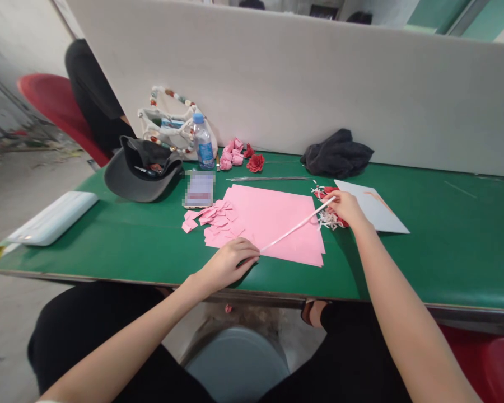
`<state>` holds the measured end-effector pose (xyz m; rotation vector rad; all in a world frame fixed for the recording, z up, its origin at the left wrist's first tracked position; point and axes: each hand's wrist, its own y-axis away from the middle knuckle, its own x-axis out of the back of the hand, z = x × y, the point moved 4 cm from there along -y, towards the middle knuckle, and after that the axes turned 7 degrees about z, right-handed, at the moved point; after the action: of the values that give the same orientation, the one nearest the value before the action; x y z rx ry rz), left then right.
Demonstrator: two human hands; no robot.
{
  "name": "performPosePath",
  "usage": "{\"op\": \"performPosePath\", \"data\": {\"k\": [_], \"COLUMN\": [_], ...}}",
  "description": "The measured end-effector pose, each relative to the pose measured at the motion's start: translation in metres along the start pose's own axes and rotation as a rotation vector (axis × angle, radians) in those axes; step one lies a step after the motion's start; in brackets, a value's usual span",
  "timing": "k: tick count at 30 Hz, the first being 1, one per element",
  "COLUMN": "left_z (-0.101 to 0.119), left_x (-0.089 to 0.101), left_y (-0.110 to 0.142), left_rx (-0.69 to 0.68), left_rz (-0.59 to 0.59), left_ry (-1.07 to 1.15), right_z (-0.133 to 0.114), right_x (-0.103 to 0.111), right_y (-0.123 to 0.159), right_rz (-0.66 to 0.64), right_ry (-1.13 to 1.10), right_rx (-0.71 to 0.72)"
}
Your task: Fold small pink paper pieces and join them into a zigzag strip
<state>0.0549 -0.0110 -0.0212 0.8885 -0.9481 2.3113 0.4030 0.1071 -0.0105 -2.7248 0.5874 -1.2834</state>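
Note:
A long thin white paper strip is stretched between my two hands above pink paper sheets on the green table. My left hand pinches the strip's near end at the sheets' front edge. My right hand pinches its far end, over a heap of red and white paper scraps. Small pink paper squares lie at the sheets' left side.
Pink and red paper flowers, a water bottle, a beaded bag, a grey cap, a phone, thin wires, a dark cloth, a white sheet and a white case. A person sits behind the left partition.

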Motion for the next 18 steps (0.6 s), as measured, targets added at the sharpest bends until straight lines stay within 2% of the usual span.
{"op": "performPosePath", "data": {"k": [10,18], "left_z": [0.0001,0.0018], "left_x": [0.0015,0.0061], "left_y": [0.0007,-0.0004], "left_rx": [-0.009,-0.04], "left_rz": [-0.018,-0.04], "left_ry": [-0.053,-0.158], "right_z": [-0.0005,0.0023], "right_x": [0.0036,0.0004], "right_y": [-0.0035,-0.0078], "right_rz": [-0.017,-0.102], "right_ry": [0.047,0.199], "right_rx": [0.065,0.166]}}
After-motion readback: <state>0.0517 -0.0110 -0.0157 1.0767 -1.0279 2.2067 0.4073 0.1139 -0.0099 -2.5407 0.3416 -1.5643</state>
